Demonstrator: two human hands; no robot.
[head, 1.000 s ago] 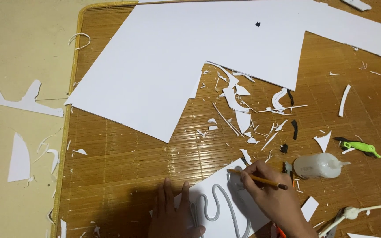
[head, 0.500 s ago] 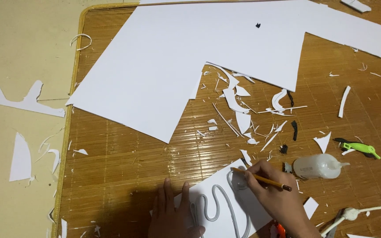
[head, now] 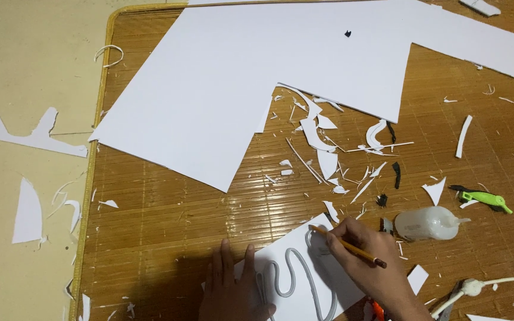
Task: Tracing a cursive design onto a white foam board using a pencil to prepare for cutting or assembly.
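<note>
At the bottom edge of the bamboo mat (head: 168, 232) lies our small white sheet (head: 304, 279), with a grey wavy line drawn across it. Our right hand (head: 367, 261) pinches a yellow pencil (head: 349, 246) between thumb and fingers, its tip touching the sheet's upper corner. Our left hand (head: 233, 291) rests flat on the sheet's left part, fingers spread a little and holding nothing.

Left of the left hand we have bare mat up to its yellow border, and beyond it the pale floor (head: 25, 71) with a few white offcuts (head: 28, 211). Above the sheet there is also a strip of open mat. Farther up, a large white board (head: 245, 89) covers most of the mat's upper half, its cut corner pointing down toward us.

Right of the pencil the room is tighter. A clear glue bottle (head: 426, 223) lies on its side just beside our right hand. A green cutter (head: 483, 198) lies near it, farther right. Paper scraps (head: 322, 142) and thin slivers litter the mat between the board and the bottle. A white cord (head: 489, 285) runs along the lower right corner, near our right wrist.
</note>
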